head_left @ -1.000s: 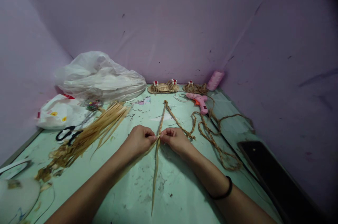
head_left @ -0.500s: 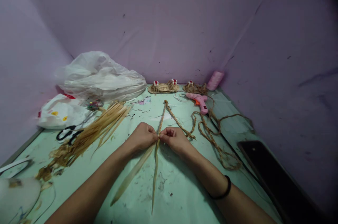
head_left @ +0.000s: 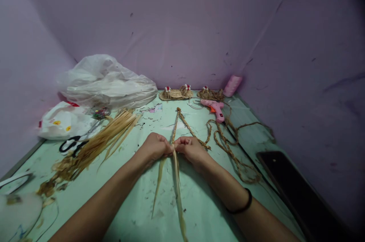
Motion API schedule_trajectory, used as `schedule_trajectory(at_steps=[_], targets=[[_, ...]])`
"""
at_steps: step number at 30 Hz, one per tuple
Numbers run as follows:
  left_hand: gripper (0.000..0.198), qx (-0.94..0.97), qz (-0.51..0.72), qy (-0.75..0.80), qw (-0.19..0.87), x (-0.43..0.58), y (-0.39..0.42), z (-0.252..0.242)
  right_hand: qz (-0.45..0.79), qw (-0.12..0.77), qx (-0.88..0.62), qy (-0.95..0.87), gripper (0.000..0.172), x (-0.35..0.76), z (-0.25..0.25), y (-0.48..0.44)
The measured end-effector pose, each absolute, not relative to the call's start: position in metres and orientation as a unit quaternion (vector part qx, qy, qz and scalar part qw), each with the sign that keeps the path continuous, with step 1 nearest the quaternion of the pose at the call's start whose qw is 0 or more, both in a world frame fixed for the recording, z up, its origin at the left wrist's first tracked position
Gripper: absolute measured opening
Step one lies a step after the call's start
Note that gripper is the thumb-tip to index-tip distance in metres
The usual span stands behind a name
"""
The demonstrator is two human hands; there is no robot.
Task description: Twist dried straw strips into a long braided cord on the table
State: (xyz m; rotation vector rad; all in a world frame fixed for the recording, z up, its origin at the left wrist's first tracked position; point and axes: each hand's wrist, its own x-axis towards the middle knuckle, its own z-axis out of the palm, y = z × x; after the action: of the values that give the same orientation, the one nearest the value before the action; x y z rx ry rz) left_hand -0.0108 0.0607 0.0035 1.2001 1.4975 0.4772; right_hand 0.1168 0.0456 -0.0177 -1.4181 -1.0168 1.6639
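Both hands meet at the near end of a thin braid of dried plant fibre on the pale green table. My left hand pinches the fibre strands from the left, fingers closed. From the right, my right hand pinches the same spot between thumb and forefinger. Below the fingers, one loose fibre strand hangs toward me, and a narrower strand trails from under the left hand. The braid runs up to a knot, where a second braided length slants off to the right.
Left lie a bundle of dry fibre strips, black-handled scissors and plastic bags. Woven pieces with red and white beads, a pink glue gun and a pink thread spool stand behind. Coiled braid and a dark phone lie right.
The wide loose strand has swung from the left to the middle, and the narrow one has moved from the middle to the left. Both hands stay pinched at the braid's end.
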Motion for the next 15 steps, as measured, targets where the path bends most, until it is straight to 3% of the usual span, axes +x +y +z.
schedule_trajectory(at_steps=[4, 9, 15], targets=[[0.015, 0.502, 0.234, 0.628, 0.546, -0.007, 0.057, 0.008, 0.671, 0.361, -0.528, -0.374, 0.007, 0.115, -0.013, 0.045], [0.013, 0.482, 0.16, 0.594, 0.624, -0.011, 0.057, 0.008, 0.683, 0.355, -0.507, -0.388, 0.006, 0.118, -0.009, 0.044], [0.012, 0.467, 0.154, 0.604, 0.627, -0.017, 0.063, 0.0, 0.702, 0.31, -0.501, -0.401, 0.014, 0.127, -0.011, 0.046]])
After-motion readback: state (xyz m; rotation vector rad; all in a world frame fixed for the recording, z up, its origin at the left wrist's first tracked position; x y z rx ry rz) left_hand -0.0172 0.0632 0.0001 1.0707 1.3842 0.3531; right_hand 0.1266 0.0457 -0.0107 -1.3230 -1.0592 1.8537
